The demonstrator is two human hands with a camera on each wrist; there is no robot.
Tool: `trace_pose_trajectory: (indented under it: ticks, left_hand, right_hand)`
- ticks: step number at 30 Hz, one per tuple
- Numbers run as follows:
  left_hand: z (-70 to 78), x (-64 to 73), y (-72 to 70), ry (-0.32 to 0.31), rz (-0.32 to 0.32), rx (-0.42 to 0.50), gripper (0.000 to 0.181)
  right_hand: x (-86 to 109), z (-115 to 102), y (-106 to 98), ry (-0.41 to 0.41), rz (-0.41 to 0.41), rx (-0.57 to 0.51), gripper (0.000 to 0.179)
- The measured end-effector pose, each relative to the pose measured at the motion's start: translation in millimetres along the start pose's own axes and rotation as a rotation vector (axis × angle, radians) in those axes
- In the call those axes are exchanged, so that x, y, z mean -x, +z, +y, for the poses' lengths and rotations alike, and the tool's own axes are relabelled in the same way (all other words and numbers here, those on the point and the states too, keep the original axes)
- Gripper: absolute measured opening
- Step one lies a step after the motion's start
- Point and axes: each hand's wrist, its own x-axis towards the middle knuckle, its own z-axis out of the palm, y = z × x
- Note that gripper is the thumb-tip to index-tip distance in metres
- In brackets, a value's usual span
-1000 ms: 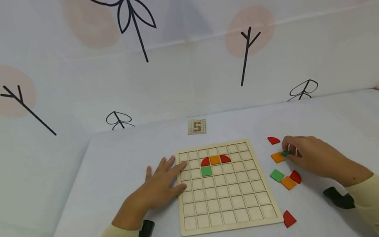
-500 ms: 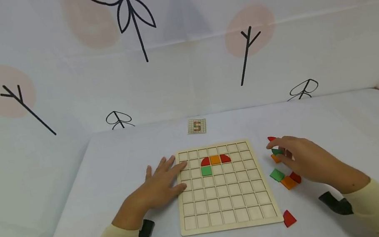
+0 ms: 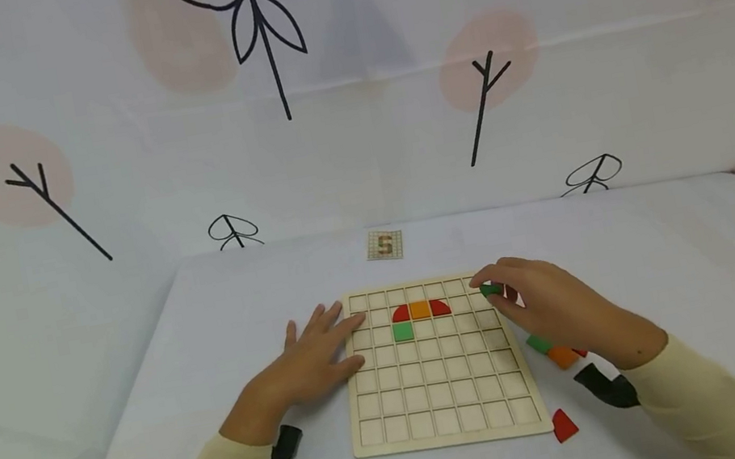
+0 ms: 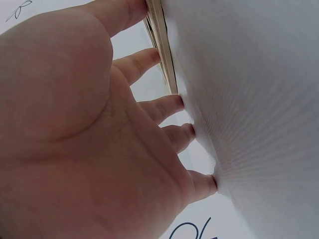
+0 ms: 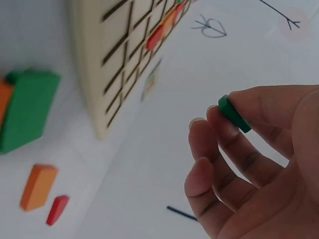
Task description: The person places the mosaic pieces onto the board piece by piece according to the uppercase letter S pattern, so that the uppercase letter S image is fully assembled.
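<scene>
A wooden grid board (image 3: 441, 394) lies flat on the white table. Set in its upper cells are two red quarter-round tiles (image 3: 400, 314), an orange square tile (image 3: 419, 310) between them and a green square tile (image 3: 403, 331) below the left red one. With fingers spread, my left hand (image 3: 306, 367) rests across the board's left edge, some fingertips on the table. My right hand (image 3: 561, 306) pinches a small green tile (image 5: 234, 115) between thumb and fingers, over the board's upper right corner. That tile shows mostly edge-on, so its full outline is hidden.
Right of the board lie a loose green tile (image 3: 539, 344), an orange tile (image 3: 563, 357) and a red tile partly hidden by my right hand. Another red tile (image 3: 564, 425) lies by the lower right corner. A small pattern card (image 3: 384, 244) lies behind the board.
My right hand has lifted the green tile from among the loose tiles and carried it left, to the board's upper right corner. My left hand has stayed in place.
</scene>
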Motion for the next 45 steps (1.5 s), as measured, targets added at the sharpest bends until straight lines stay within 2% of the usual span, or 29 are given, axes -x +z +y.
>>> trace_pose_trajectory:
  ticks: [5, 9, 14, 16, 22, 27, 31, 45]
  left_hand:
    - [1.0, -1.0, -1.1, 0.015, 0.0, 0.012, 0.064]
    - [0.5, -0.5, -0.8, 0.004, -0.002, 0.009, 0.064]
    - [-0.1, 1.6, -1.0, -0.007, 0.002, 0.013, 0.064]
    - [-0.4, 2.0, -0.9, -0.003, 0.004, 0.019, 0.064]
    - [-0.3, 0.7, -0.4, 0.004, 0.001, 0.014, 0.063]
    - [1.5, 0.4, -2.2, 0.022, -0.004, 0.023, 0.063]
    - [2.2, 2.0, -4.0, 0.022, -0.001, 0.017, 0.063]
    - [0.5, 0.7, -2.5, 0.024, -0.002, 0.017, 0.063]
  right_hand:
    - [-9.8, -12, 3, -0.045, 0.053, -0.042, 0.029]
    - [-17.7, -24, 5, -0.074, 0.105, -0.161, 0.028]
    - [-27.6, -40, 8, -0.15, 0.191, -0.29, 0.027]
    - [-31.0, -46, 9, -0.157, 0.213, -0.325, 0.027]
    - [-37.9, -62, 18, -0.109, 0.228, -0.414, 0.026]
    - [-39.9, -66, 29, -0.095, 0.204, -0.469, 0.025]
    - [-40.9, -66, 36, -0.083, 0.15, -0.498, 0.026]
    - [-43.9, -59, 49, -0.037, 0.008, -0.485, 0.021]
